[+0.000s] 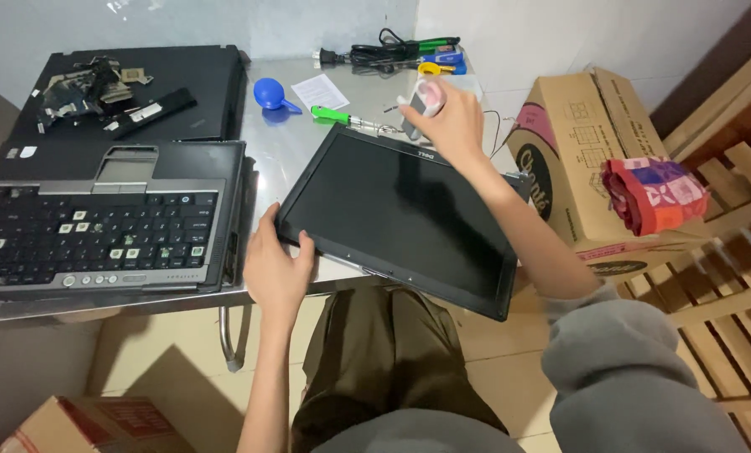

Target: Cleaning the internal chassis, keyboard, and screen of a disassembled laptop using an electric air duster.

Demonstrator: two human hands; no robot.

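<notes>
A black laptop screen panel (400,214) lies tilted over the front edge of the steel table (300,138), partly above my lap. My left hand (276,267) grips its near left corner. My right hand (449,117) is raised over the panel's far edge and closed on a small pink and white object (428,95); what it is I cannot tell. A green-handled screwdriver (335,116) lies just beyond the panel.
A laptop base with missing keys (98,226) lies at the left, a second black laptop (140,92) with loose parts behind it. A blue air blower (270,92), paper slip and cables sit at the back. A cardboard box (581,159) and wooden slats (732,252) stand at right.
</notes>
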